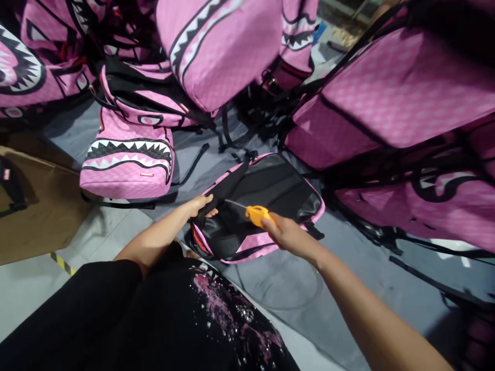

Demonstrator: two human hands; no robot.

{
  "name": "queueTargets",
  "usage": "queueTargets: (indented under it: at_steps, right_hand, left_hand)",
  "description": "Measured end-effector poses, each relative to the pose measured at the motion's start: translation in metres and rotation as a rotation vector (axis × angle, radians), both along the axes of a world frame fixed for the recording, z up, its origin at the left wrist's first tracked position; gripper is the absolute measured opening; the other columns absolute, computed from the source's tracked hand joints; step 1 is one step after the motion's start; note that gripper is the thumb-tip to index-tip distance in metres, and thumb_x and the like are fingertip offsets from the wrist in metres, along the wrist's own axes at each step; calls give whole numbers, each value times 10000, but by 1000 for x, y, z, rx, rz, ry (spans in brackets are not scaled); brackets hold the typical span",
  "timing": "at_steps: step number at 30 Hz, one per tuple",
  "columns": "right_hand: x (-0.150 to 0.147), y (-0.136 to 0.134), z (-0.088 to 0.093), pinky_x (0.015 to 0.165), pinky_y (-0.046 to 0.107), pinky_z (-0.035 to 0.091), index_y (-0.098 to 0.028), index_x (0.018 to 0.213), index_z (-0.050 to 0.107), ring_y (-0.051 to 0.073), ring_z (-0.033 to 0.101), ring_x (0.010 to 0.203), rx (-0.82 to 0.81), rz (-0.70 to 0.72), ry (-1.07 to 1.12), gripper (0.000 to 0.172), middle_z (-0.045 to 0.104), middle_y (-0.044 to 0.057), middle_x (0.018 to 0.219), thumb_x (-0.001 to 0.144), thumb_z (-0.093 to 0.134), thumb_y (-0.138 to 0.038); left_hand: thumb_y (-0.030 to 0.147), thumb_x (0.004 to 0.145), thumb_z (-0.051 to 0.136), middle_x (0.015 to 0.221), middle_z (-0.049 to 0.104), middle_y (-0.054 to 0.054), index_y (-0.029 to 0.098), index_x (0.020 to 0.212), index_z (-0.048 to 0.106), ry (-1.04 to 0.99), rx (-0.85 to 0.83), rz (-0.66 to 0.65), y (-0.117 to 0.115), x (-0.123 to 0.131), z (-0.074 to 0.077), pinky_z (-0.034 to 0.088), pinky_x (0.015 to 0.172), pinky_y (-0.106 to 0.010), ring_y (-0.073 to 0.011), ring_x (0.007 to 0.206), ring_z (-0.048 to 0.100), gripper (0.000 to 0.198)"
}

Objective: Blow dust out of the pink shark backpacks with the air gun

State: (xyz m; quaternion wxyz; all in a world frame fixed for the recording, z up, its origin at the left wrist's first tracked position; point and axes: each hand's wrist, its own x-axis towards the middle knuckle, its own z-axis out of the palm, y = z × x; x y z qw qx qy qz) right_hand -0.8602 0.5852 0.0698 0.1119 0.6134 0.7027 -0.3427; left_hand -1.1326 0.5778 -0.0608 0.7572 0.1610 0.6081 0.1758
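Observation:
A pink backpack (286, 185) lies back-side up on the grey floor cloth, its black back panel and straps facing me. My left hand (201, 205) is closed on a black shoulder strap (232, 183) at the bag's left edge. My right hand (284, 232) grips orange-handled thread snips (257, 214), the thin metal blade pointing left toward the strap, close above the black panel.
Several more pink backpacks with shark-mouth prints are piled around: one upright at left (127, 162), a stack at the back (216, 46), larger ones at right (394, 93). Brown cardboard (42, 206) lies at far left. Loose black straps trail over the grey cloth (348, 278).

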Motion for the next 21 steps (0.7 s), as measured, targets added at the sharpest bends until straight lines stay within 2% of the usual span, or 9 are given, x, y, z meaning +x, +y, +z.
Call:
queueTargets:
  at_steps: [2, 4, 7, 8, 10, 14, 16, 18, 21]
  right_hand:
    - [4, 4, 8, 619, 264, 403, -170, 988, 581, 205, 638, 705, 39, -24, -39, 321, 670, 82, 783, 974, 379, -419]
    - [15, 7, 20, 577, 262, 386, -170, 966, 565, 192, 615, 615, 77, -104, -105, 346, 647, 61, 701, 978, 355, -445]
    - [30, 1, 37, 548, 258, 389, -184, 922, 551, 171, 579, 519, -4, -112, -60, 427, 613, 26, 613, 982, 303, -526]
    - [32, -4, 40, 551, 261, 394, -181, 933, 553, 175, 584, 521, 10, -131, -90, 423, 614, 28, 610, 981, 305, -520]
    - [32, -18, 40, 569, 269, 402, -167, 984, 568, 197, 619, 579, 70, -162, -192, 368, 649, 57, 663, 972, 347, -461]
    - [40, -42, 32, 656, 271, 434, -183, 1050, 623, 213, 670, 774, -93, 3, -100, 349, 721, 98, 914, 955, 410, -443]
    - [58, -48, 32, 637, 274, 428, -169, 1069, 627, 207, 660, 730, -67, -71, -175, 392, 712, 103, 873, 965, 377, -452]
    - [82, -50, 35, 577, 272, 400, -146, 1078, 616, 190, 623, 614, -45, -206, -289, 415, 677, 88, 754, 973, 346, -444]
    - [113, -61, 43, 547, 269, 372, -154, 1080, 595, 159, 566, 511, -104, -299, -327, 408, 621, 40, 664, 981, 328, -446]
  left_hand:
    - [402, 1011, 382, 819, 701, -117, 104, 1218, 597, 93, 65, -39, -9, 6, 7, 522, 685, -287, -167, 675, 643, 422]
    - [397, 973, 491, 1067, 666, -112, 232, 1377, 514, 337, 303, -178, -25, 19, 16, 500, 846, -333, -200, 917, 639, 437]
    - [418, 899, 611, 1267, 535, -127, 393, 1478, 394, 843, 797, -631, -53, 40, 25, 433, 946, -432, -302, 1156, 515, 619]
    - [444, 895, 605, 1268, 516, -147, 395, 1492, 374, 952, 910, -775, -60, 45, 26, 431, 926, -449, -325, 1156, 496, 641]
    - [491, 901, 573, 1259, 504, -171, 369, 1497, 380, 1004, 1013, -945, -70, 50, 26, 431, 891, -447, -335, 1128, 487, 638]
    - [502, 912, 545, 1399, 444, -188, 308, 1446, 476, 984, 1026, -999, -73, 51, 30, 388, 977, -487, -356, 1232, 442, 573]
    - [466, 925, 537, 1532, 325, -183, 276, 1447, 476, 985, 1062, -955, -80, 60, 37, 309, 1074, -534, -384, 1380, 319, 559]
    - [482, 906, 567, 1611, 196, -176, 252, 1495, 401, 902, 1163, -951, -95, 80, 44, 253, 1123, -562, -398, 1461, 201, 654]
    - [444, 796, 717, 1617, 183, -206, 224, 1532, 331, 697, 1181, -1037, -119, 116, 44, 334, 1077, -579, -440, 1425, 282, 860]
